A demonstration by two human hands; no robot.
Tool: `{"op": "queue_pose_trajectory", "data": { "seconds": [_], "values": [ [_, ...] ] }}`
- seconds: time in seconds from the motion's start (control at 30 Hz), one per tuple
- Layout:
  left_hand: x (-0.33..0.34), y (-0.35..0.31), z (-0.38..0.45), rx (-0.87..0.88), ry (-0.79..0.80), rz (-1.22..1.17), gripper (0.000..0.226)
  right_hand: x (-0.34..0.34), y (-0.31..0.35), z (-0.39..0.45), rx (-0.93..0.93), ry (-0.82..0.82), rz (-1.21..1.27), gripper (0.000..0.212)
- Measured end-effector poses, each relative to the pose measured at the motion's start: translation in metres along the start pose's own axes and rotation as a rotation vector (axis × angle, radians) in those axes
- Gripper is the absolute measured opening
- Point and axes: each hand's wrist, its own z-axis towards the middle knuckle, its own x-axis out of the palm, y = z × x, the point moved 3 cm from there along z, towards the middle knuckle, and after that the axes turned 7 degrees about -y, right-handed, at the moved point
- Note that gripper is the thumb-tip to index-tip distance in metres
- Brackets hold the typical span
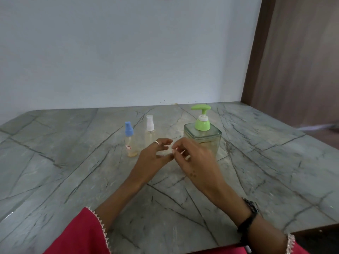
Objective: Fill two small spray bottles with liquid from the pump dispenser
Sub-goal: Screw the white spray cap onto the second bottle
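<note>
Both bottles [131,139] [150,132] stand capped at eleven o'clock of our hands [156,154] [192,154], pump [201,125] at one. Neither loose-fingered grip holds anything; we should steady one bottle, then unscrew its cap.

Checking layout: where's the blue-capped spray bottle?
Head view: the blue-capped spray bottle stands left of centre, beside the white-capped spray bottle, just beyond the left hand.

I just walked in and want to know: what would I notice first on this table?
The bright green pump dispenser at the back right. Left of it stand two small spray bottles, one white-capped, one blue-capped. In front, the left hand and right hand meet, fingers blurred.
</note>
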Motion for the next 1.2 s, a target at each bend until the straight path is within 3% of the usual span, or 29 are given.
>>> {"op": "queue_pose_trajectory", "data": {
  "seconds": [0.13,0.23,0.33,0.4,0.47,0.77,1.2],
  "values": [
    [0.018,-0.007,-0.002,-0.036,0.088,-0.038,0.06,-0.029,-0.016,-0.013,0.11,-0.243,-0.151,0.014],
    [0.03,-0.013,-0.002,-0.061,0.122,-0.074,0.074,-0.038,-0.032,-0.02,0.283,-0.352,-0.114,0.045],
    [0.04,-0.018,-0.002,-0.067,0.116,-0.096,0.072,-0.038,-0.046,-0.021,0.428,-0.295,0.027,0.08],
    [0.044,-0.022,-0.002,-0.038,0.081,-0.09,0.072,-0.035,-0.053,-0.019,0.507,-0.186,0.179,0.088],
    [0.044,-0.023,0.0,-0.012,0.047,-0.075,0.071,-0.033,-0.059,-0.017,0.532,-0.114,0.235,0.087],
    [0.052,-0.018,0.035,-0.108,0.135,-0.034,0.083,-0.032,-0.077,0.013,0.456,-0.037,-0.007,0.092],
    [0.063,-0.011,0.082,-0.19,0.257,0.033,0.073,-0.015,-0.103,0.043,0.429,-0.061,-0.13,0.082]
  ]
}}
